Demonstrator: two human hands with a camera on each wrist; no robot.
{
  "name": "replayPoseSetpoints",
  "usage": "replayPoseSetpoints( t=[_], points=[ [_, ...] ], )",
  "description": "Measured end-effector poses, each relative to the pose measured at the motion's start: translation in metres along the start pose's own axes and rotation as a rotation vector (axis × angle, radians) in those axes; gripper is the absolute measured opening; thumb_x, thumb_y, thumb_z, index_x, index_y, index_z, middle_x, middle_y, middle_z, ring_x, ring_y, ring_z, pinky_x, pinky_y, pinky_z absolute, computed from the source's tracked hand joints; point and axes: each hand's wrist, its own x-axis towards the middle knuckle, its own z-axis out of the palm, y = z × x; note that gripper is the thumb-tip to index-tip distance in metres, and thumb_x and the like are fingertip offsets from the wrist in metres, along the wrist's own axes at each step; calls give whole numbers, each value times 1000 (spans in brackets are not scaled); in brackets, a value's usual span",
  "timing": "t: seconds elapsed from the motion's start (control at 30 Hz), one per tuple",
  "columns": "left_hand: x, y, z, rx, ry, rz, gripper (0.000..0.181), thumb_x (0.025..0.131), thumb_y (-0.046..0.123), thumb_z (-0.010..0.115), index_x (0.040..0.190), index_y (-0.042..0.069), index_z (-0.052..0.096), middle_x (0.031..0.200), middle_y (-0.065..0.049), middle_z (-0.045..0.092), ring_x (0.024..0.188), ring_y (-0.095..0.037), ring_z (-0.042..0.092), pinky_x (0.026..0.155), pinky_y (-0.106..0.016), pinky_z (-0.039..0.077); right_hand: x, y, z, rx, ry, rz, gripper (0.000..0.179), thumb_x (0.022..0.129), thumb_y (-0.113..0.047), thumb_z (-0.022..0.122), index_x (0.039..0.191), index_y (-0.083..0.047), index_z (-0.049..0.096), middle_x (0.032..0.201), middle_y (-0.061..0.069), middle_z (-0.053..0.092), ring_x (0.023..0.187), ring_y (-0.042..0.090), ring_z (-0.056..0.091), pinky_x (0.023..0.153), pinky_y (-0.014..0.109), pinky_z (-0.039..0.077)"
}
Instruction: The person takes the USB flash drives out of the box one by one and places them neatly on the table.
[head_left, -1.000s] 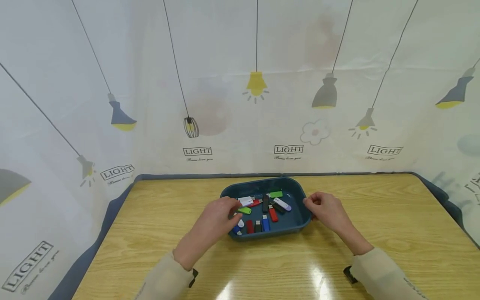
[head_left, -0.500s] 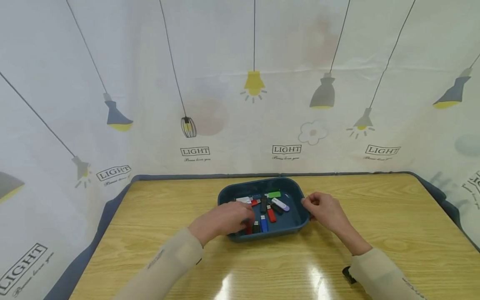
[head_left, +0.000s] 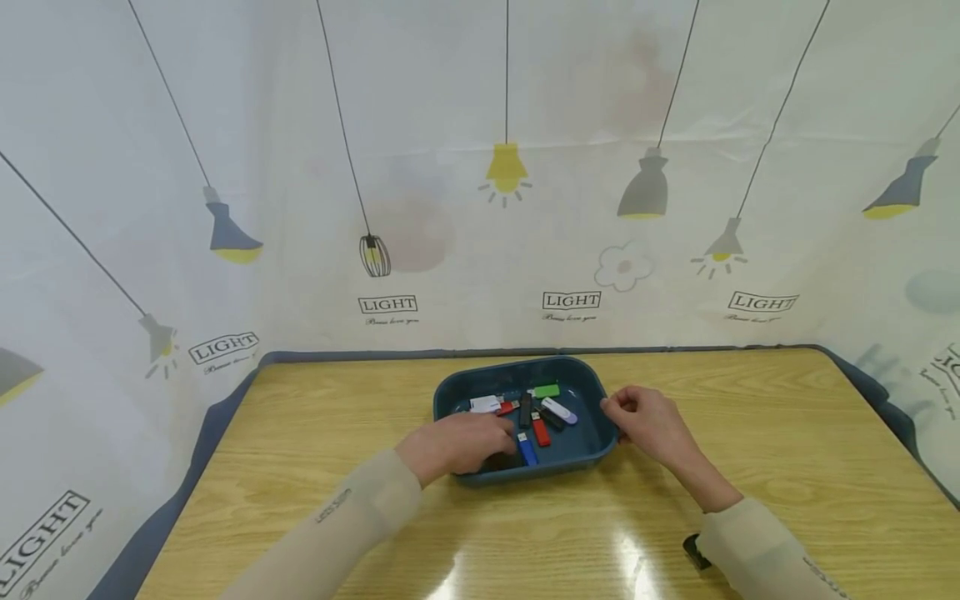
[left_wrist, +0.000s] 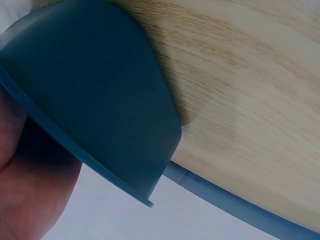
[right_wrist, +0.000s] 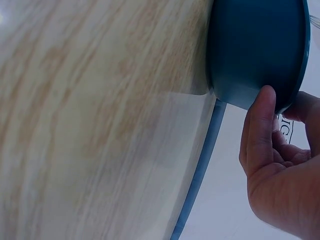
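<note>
A dark blue plastic tray (head_left: 573, 446) with several USB sticks in it stands on the table. My right hand (head_left: 648, 421) pinches its right rim between thumb and fingers, as the right wrist view shows on the tray wall (right_wrist: 250, 50). My left hand (head_left: 465, 442) reaches over the front left rim, fingers bent down inside. I cannot tell whether those fingertips hold a stick; in the left wrist view the tray wall (left_wrist: 95, 95) hides them. Near the fingers lie a blue USB stick (head_left: 527, 450), a red USB stick (head_left: 540, 430) and a white USB stick (head_left: 486, 403).
Farther right in the tray lie a green USB stick (head_left: 547, 390), a white and purple USB stick (head_left: 559, 411) and a black USB stick (head_left: 525, 410). The wooden table (head_left: 750, 433) ends at a cloth backdrop (head_left: 465, 100) printed with lamps.
My left hand has moved right and down into the tray, covering the sticks at its front left. The blue stick has tilted slightly. My right hand keeps its grip on the rim.
</note>
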Motion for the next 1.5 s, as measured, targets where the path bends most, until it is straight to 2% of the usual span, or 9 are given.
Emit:
replayPoseSetpoints(
  t=[0.3, 0.5, 0.63, 0.73, 0.87, 1.0, 1.13, 1.3, 1.5],
  points=[
    [4, -1, 3, 51, 42, 22, 24, 100, 7, 69, 114, 25, 78, 109, 8, 67, 94, -8, 59, 89, -25, 53, -1, 0, 0, 11, 1, -17, 27, 103, -26, 64, 105, 0, 69, 84, 6, 70, 68, 21, 69, 63, 32, 58],
    [5, -3, 4, -56, 60, -52, 18, 100, 14, 70, 115, 22, 78, 113, 8, 73, 98, -7, 66, 95, -29, 55, -2, 0, -1, 10, 1, -14, 27, 103, -26, 64, 104, 0, 69, 84, 6, 70, 69, 23, 70, 63, 32, 57],
    [-1, -3, 1, -105, 106, -77, 12, 101, 18, 70, 111, 20, 76, 102, 7, 74, 85, -7, 64, 85, -27, 57, -1, -1, -1, 7, -1, -4, 27, 103, -26, 64, 105, 0, 69, 85, 7, 70, 69, 22, 69, 63, 31, 57],
    [-7, -3, -3, -103, 152, -73, 7, 101, 21, 70, 107, 19, 73, 94, 7, 72, 75, -7, 58, 78, -25, 56, -1, -1, -1, 3, -4, -1, 27, 103, -26, 64, 105, 1, 68, 86, 8, 71, 69, 22, 69, 63, 31, 57],
    [-16, -4, -7, -143, 224, -71, 7, 100, 20, 71, 107, 18, 71, 94, 7, 71, 74, -7, 56, 74, -24, 54, -1, -1, 0, -9, -4, 2, 28, 103, -27, 64, 105, 1, 68, 87, 9, 71, 69, 22, 69, 63, 32, 57],
    [-29, -5, -7, -222, 326, -88, 9, 99, 16, 72, 108, 14, 74, 98, 5, 74, 77, -6, 61, 75, -23, 55, -1, -1, 0, -10, -6, 4, 28, 103, -27, 64, 106, 0, 68, 88, 9, 71, 69, 21, 69, 63, 31, 57],
    [-44, -4, -5, -234, 459, -108, 15, 97, 15, 74, 110, 11, 77, 102, 1, 77, 86, -10, 70, 80, -27, 58, -2, -2, 0, -6, -7, 2, 27, 103, -26, 64, 106, 1, 68, 87, 9, 71, 69, 21, 69, 63, 31, 57],
    [-63, -2, 2, -237, 587, -212, 20, 98, 17, 73, 116, 8, 76, 103, -1, 77, 88, -14, 72, 79, -31, 60, -2, -3, 1, -9, -3, 1, 27, 103, -26, 64, 105, 0, 68, 85, 8, 70, 69, 22, 68, 63, 31, 57],
    [-88, -2, 16, -295, 662, -462, 26, 100, 18, 71, 124, 8, 73, 110, -4, 77, 93, -18, 73, 81, -37, 60, -2, -3, 0, -11, -2, -8, 27, 103, -26, 64, 105, 0, 68, 84, 6, 70, 69, 23, 69, 63, 32, 56]
  ],
)
